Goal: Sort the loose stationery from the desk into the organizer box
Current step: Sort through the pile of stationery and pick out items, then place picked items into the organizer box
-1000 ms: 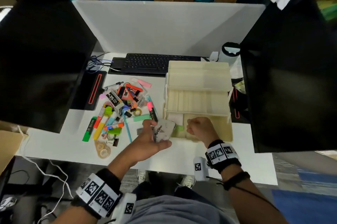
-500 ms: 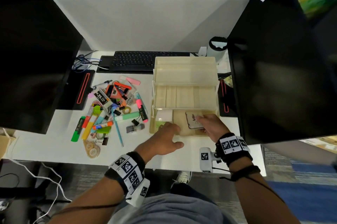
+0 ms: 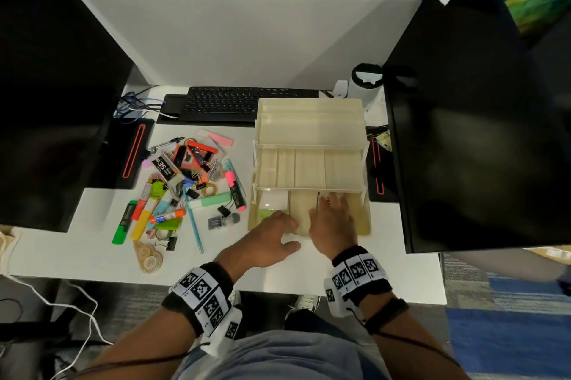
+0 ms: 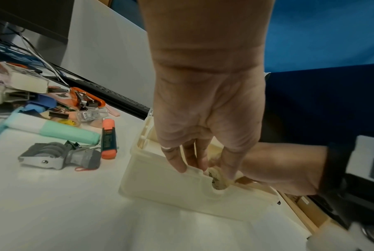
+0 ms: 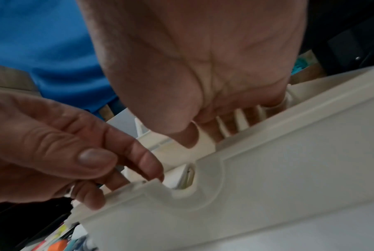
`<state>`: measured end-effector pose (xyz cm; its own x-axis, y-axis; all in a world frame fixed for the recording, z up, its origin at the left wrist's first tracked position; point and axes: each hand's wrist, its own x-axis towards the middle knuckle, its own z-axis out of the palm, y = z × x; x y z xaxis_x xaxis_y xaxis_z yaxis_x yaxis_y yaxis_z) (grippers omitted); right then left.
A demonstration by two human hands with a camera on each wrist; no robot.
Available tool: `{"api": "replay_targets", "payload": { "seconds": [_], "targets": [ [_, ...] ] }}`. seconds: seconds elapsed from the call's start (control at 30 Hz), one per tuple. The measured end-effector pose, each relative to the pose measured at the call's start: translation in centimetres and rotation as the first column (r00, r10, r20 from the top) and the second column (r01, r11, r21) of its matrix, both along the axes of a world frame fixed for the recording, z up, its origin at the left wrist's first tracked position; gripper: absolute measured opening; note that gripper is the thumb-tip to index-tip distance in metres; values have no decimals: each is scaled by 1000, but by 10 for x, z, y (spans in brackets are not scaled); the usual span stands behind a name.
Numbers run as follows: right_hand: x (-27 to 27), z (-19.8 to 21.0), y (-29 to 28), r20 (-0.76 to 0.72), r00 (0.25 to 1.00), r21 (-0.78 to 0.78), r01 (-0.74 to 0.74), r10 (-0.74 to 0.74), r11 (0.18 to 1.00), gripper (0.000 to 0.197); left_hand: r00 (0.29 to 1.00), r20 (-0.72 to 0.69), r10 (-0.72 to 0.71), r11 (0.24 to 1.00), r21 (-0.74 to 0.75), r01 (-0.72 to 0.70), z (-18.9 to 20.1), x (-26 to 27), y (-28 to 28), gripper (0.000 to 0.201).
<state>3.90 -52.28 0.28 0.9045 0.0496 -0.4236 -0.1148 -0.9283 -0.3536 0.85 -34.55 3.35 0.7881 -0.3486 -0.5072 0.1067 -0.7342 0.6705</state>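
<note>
The cream tiered organizer box point(image 3: 309, 129) stands on the desk right of centre. My right hand point(image 3: 332, 203) lies in its bottom tray with fingers straight, reaching under the middle tier. My left hand point(image 3: 287, 225) rests its fingertips on the front wall point(image 4: 171, 183). A white printed pack point(image 4: 217, 178) stands on edge just behind the wall's notch, between both hands; who touches it is unclear. White and green sticky notes point(image 3: 273, 198) fill the bottom-left compartment. The loose stationery pile point(image 3: 185, 188) lies left of the box.
Nearest the box lie a pink highlighter point(image 3: 236, 191), a mint marker point(image 3: 213, 200) and a grey tape roller point(image 3: 221, 220). A keyboard point(image 3: 241, 101) sits behind. Black monitors flank the desk, left point(image 3: 52, 86) and right point(image 3: 479, 132). A cup point(image 3: 366, 79) stands at the back right.
The white pack went from my left hand to my right and down into the bottom tray. My left hand dropped to the front rim, and my right hand flattened inside the tray.
</note>
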Motion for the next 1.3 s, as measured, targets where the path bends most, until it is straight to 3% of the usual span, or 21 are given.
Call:
{"api": "replay_targets", "payload": {
  "seconds": [0.03,0.1,0.3,0.47,0.7,0.87,0.93,1.0,1.13,1.3],
  "targets": [
    [-1,-3,1,-38,993,-7,-115,114,993,42,1000,1,-8,1000,-8,8,-1,0,1,39],
    [1,-7,1,-161,965,-25,-215,208,976,60,1000,3,-24,1000,-14,24,-2,1,2,40],
    [6,-14,-15,-172,979,-56,-119,108,991,74,998,-28,-58,998,5,59,-2,2,7,43],
    [7,-19,-23,-135,985,-69,-122,112,990,68,996,-71,-48,998,26,50,5,4,7,52],
    [8,-28,-25,-51,988,82,-143,147,986,42,997,14,73,992,-101,-71,17,-2,46,42],
    [9,-19,-30,-49,982,38,-181,183,983,20,962,48,269,939,-237,-251,15,-6,102,28],
    [9,-9,-28,-90,958,-59,-279,273,959,30,940,95,327,918,-266,-292,18,-3,129,18],
    [8,23,-8,-111,946,-93,-316,305,944,29,896,126,426,881,-283,-379,23,1,156,13],
    [19,94,76,-40,942,85,-329,333,941,26,777,103,620,766,-291,-573,18,4,211,16],
    [54,100,205,157,941,266,-332,300,905,15,767,32,641,747,-256,-613,11,-6,255,19]
  ]
}}
